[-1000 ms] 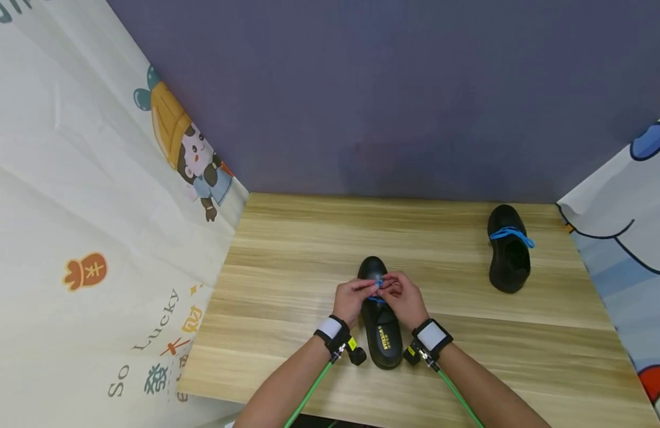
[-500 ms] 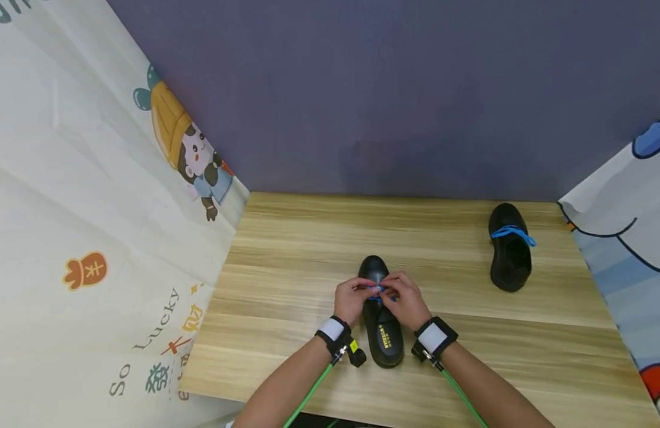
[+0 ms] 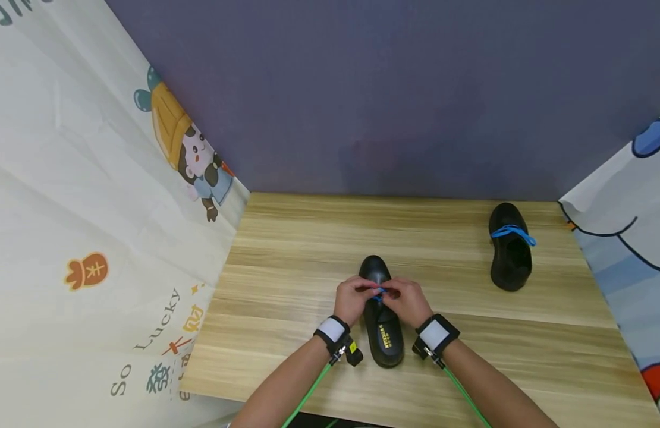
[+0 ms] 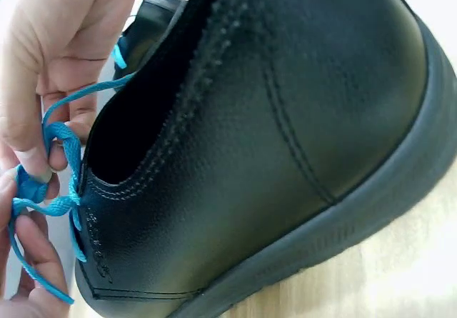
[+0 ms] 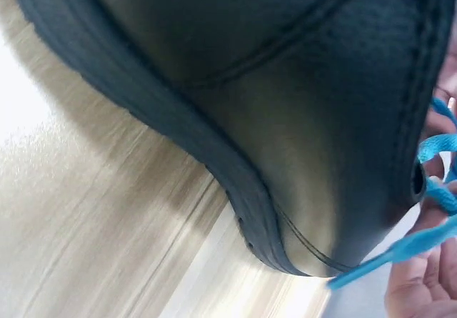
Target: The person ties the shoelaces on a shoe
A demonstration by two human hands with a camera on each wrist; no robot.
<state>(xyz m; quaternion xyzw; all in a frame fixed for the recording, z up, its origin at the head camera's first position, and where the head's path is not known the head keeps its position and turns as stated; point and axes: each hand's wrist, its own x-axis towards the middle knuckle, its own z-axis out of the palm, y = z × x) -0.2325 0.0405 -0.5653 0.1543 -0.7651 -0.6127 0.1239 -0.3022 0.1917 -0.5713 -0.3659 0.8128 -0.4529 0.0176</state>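
Near shoe: a black leather shoe (image 3: 382, 321) stands on the wooden table (image 3: 287, 267), close to the near edge and about midway across, toe pointing to the far side, a yellow label on its insole.
Lace: a blue lace (image 3: 379, 293) runs through the shoe's eyelets over the tongue; in the left wrist view its loops (image 4: 50, 189) cross just at the top edge of the opening, and in the right wrist view a loose strand (image 5: 400, 250) hangs past the sole.
Left hand: the left hand (image 3: 352, 298) sits at the left side of the shoe, fingers curled, pinching a part of the lace between thumb and fingertip.
Right hand: the right hand (image 3: 409, 302) sits at the right side of the shoe, fingers curled, pinching the lace too; the two hands meet over the lacing, fingertips nearly touching.
Wrists: each wrist wears a black band with a white patch, and a green cable leads back along each forearm.
Far shoe: a second black shoe (image 3: 509, 255) with a blue lace across its top stands well apart, at the far right of the table.
Surroundings: a purple wall (image 3: 394, 89) behind the table; printed cartoon cloths hang at the left (image 3: 94, 196) and the right (image 3: 629, 226).
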